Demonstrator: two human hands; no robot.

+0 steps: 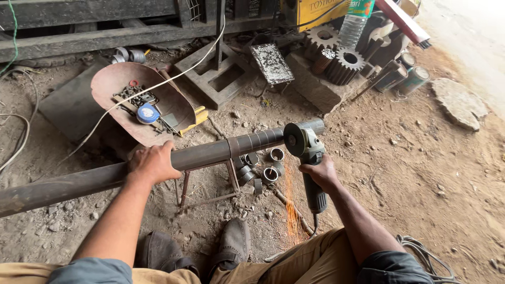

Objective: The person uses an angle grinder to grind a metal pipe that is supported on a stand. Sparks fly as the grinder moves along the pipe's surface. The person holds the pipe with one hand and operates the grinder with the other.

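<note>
A long pipe [158,165] runs from the left edge to centre frame. The left hand [151,164] clamps over it at mid-frame. The right hand [318,173], lower right of the pipe's end, grips a grinder [307,158] whose disc meets the pipe, sparks [289,205] falling. Cut rings [271,165] lie on the ground below.

Plastic bottle [355,21]: far beyond the right hand [318,173], at the top edge; clear body, with a green and red label band at its upper visible part; cylinder cans [405,73]: beyond and to the right of the right hand, lying on their sides; grey and greenish wraps; yellow panel [315,10]: top edge, beyond the right hand; dark lettering; round blue and white label [148,113]: on a disc in the curved metal tray [113,84], just beyond the left hand [152,164].
</note>
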